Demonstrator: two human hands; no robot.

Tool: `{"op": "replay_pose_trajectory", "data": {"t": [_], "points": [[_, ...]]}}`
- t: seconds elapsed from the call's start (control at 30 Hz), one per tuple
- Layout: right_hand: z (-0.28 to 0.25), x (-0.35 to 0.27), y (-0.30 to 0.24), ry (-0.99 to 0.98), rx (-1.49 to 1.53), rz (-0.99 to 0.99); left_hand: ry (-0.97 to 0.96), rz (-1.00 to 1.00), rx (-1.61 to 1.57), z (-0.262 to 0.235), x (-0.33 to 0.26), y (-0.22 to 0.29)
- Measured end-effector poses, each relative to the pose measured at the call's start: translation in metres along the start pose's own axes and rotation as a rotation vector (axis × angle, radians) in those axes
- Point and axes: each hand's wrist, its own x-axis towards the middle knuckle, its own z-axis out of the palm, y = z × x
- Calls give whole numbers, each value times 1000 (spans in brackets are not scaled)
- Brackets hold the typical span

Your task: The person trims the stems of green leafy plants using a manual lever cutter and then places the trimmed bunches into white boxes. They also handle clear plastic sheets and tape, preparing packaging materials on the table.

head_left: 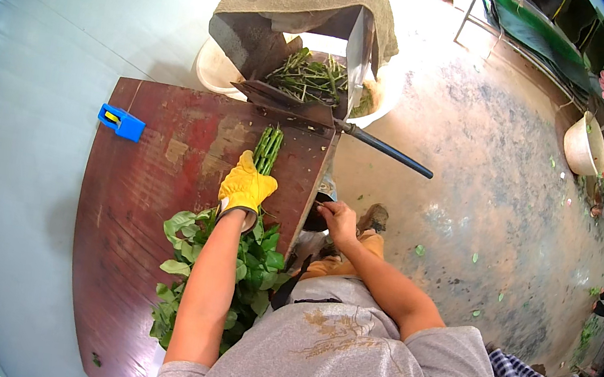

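Yellow-gloved left hand (246,187) clenched the bunch of green flower stems (268,150) on the red table (140,189); bare right hand (338,221) grasped a dark object (316,217), right.

A worn, dark red wooden bench (140,189) runs along a pale wall. On it lies a bundle of leafy green stems (257,205), cut ends toward the far edge, where a lever-type cutter blade (283,99) sits. A small blue and yellow object (121,121), perhaps a tape holder, rests at the bench's far left corner.
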Motion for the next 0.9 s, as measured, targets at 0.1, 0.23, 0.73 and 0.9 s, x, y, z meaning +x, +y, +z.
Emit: {"op": "replay_pose_trajectory", "data": {"t": [0.1, 0.23, 0.73, 0.9], "points": [[0, 0, -4, 12, 5, 17, -11, -6, 10, 1, 1, 0], [-8, -3, -16, -18, 187, 122, -10, -11, -1, -1, 0, 1], [-72, 35, -68, -147, 336, 147, -57, -106, -40, -16, -7, 16], [-77, 66, -75, -267, 370, 161, -80, -112, -46, -24, -12, 25]]}}
